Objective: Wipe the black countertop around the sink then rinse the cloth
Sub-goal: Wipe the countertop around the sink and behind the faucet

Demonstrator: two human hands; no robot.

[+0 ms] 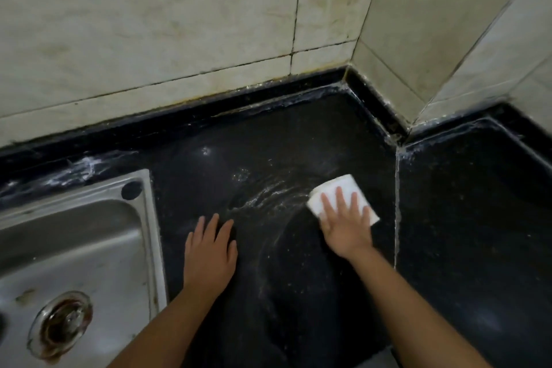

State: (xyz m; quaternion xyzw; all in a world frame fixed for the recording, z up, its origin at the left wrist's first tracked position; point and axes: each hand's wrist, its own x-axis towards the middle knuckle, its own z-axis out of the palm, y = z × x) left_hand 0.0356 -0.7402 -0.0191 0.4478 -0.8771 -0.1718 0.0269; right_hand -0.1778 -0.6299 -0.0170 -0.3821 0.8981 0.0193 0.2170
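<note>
Sink at far left, steel, drain strainer rusty; its right rim meets the black countertop.

My left hand lies just right of that rim, palm down on the counter, fingers straight and slightly spread, holding nothing. It looks like a brace, no more.

Between my hands: curved wet streaks on the black surface, arcing from the middle of the slab toward the cloth.

My right hand is flat on the white cloth, fingers extended and apart, pressing down, not curled round it. The cloth is folded to a rectangle, long axis running diagonally, near-left to far-right. It sticks out ahead of my fingertips, toward the back wall, and a corner shows by the little finger.

Just right of the cloth: the pale seam between the two slabs. The slab beyond it shows no such streaks.

Judgement: wiping is midway. The right hand already has the cloth. The unwiped ground lies right, over the seam, and in the strip along the back upstand. The sink is well left, past the left hand.
</note>
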